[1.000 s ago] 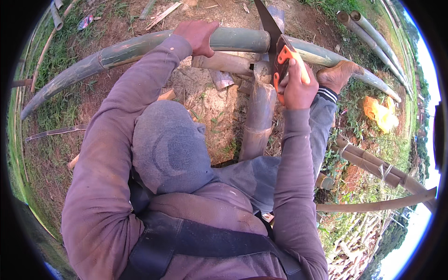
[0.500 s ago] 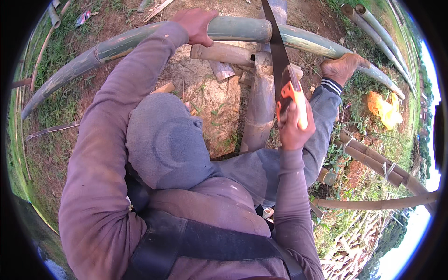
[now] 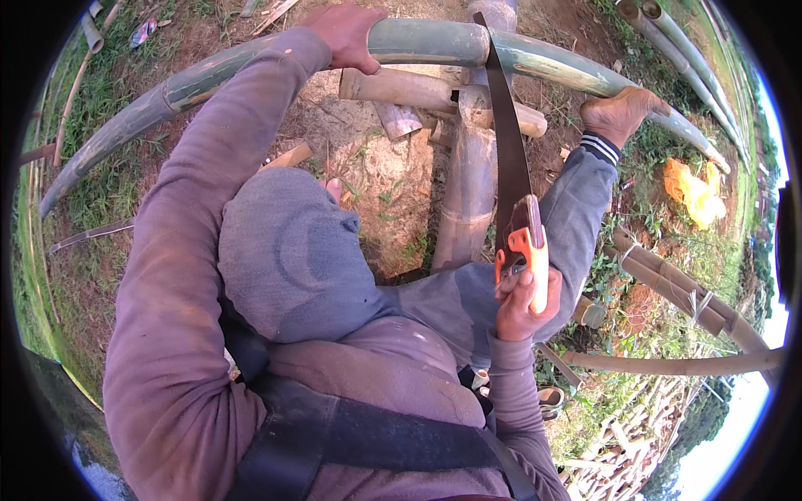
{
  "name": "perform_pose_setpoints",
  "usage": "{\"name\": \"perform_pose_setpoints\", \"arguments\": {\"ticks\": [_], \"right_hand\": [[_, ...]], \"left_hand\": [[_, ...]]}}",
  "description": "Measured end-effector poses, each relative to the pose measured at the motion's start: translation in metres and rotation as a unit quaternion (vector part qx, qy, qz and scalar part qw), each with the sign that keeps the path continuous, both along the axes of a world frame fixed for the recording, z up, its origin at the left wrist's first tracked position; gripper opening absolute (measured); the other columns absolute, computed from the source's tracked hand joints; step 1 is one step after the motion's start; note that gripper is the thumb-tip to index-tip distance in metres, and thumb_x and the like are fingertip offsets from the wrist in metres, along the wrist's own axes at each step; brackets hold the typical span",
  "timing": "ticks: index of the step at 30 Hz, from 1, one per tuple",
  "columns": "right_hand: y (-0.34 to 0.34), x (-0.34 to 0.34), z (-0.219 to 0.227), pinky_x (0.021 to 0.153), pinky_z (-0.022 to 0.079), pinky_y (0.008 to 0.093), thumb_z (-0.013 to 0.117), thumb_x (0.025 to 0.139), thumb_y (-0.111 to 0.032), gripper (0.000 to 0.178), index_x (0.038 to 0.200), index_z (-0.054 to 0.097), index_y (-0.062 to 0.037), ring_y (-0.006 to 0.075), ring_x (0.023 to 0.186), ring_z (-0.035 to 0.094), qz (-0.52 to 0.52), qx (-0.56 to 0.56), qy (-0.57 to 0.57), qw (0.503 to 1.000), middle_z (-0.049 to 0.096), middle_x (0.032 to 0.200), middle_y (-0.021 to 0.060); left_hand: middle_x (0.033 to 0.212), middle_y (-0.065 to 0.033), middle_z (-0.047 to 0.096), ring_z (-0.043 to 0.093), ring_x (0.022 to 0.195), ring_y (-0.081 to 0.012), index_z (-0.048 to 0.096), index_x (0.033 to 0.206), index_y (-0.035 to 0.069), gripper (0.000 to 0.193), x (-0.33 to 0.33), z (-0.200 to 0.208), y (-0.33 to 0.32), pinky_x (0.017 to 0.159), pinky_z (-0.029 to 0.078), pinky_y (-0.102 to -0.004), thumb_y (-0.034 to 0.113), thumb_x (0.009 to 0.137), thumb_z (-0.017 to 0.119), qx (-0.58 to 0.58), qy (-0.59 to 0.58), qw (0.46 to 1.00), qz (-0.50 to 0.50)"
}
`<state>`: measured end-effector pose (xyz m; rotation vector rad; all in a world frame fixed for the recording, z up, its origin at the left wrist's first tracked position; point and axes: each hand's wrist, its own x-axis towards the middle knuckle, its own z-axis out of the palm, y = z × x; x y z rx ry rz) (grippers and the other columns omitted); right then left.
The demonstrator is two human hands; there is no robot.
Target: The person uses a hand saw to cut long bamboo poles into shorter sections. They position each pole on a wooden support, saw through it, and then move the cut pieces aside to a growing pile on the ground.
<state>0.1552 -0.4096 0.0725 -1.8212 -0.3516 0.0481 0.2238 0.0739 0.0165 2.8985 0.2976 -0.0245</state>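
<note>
A long green bamboo pole [image 3: 430,42] lies across the far side, bowed by the lens. My left hand [image 3: 344,35] grips it from above, left of its middle. In my right hand [image 3: 528,305] is the orange handle of a hand saw [image 3: 511,142], with fingers wrapped round it. The dark blade points away from me, and its tip rests at the pole beside the joint. My bare right foot [image 3: 620,115] presses on the pole farther right. Beneath the pole stands a support of thick brown bamboo [image 3: 465,188] with a short crosspiece [image 3: 405,88].
Pale sawdust and offcuts cover the ground [image 3: 393,167] under the pole. An orange plastic bag [image 3: 695,194] lies on the grass at right. Tied bamboo poles [image 3: 677,288] stand nearer, beside a heap of split bamboo [image 3: 622,455]. More poles [image 3: 681,54] lie at the far right.
My right hand has drawn the saw back toward me, so its tip now lies at the pole instead of beyond it. My left hand keeps its hold.
</note>
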Motion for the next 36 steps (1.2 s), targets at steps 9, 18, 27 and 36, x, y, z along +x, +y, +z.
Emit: {"name": "perform_pose_setpoints", "arguments": {"ticks": [9, 18, 27, 36], "right_hand": [[0.149, 0.120, -0.003, 0.053, 0.046, 0.0257, 0.072, 0.103, -0.019, 0.023, 0.094, 0.067, 0.0006, 0.0063, 0.058, 0.058, 0.023, -0.004, 0.012, 1.000, 0.066, 0.071, 0.0016], [0.029, 0.038, -0.016, 0.048, 0.044, 0.0234, 0.068, 0.105, -0.024, 0.026, 0.100, 0.062, 0.0008, 0.0074, 0.051, 0.056, 0.011, -0.017, 0.053, 0.998, 0.060, 0.065, 0.0013], [0.111, 0.084, 0.003, 0.047, 0.044, 0.0235, 0.073, 0.103, -0.023, 0.024, 0.095, 0.066, -0.0013, 0.0045, 0.053, 0.056, 0.002, -0.016, 0.102, 0.995, 0.062, 0.067, -0.0006], [0.066, 0.065, -0.029, 0.053, 0.046, 0.0241, 0.071, 0.104, -0.022, 0.025, 0.098, 0.066, 0.0026, 0.0069, 0.056, 0.057, 0.005, -0.028, 0.042, 0.999, 0.066, 0.072, 0.0035]], "left_hand": [[0.121, -0.0210, 0.073, 0.070, 0.114, -0.0401, 0.054, 0.150, 0.013, 0.094, -0.002, 0.032, -0.009, 0.099, 0.055, -0.0493, 0.041, 0.066, 0.087, -0.025, 0.044, 0.998, 0.028], [0.126, -0.0231, 0.069, 0.066, 0.120, -0.0419, 0.058, 0.143, 0.010, 0.092, 0.003, 0.028, -0.009, 0.102, 0.053, -0.0515, 0.048, 0.064, 0.087, -0.019, 0.070, 0.997, 0.014], [0.119, -0.0229, 0.074, 0.071, 0.111, -0.0413, 0.054, 0.151, 0.011, 0.096, -0.005, 0.018, 0.000, 0.100, 0.055, -0.0487, 0.039, 0.065, 0.085, -0.030, 0.012, 0.999, 0.026], [0.118, -0.0235, 0.074, 0.071, 0.111, -0.0412, 0.052, 0.152, 0.011, 0.099, 0.004, 0.020, -0.017, 0.100, 0.055, -0.0497, 0.038, 0.063, 0.085, -0.033, 0.024, 0.999, 0.008]]}}
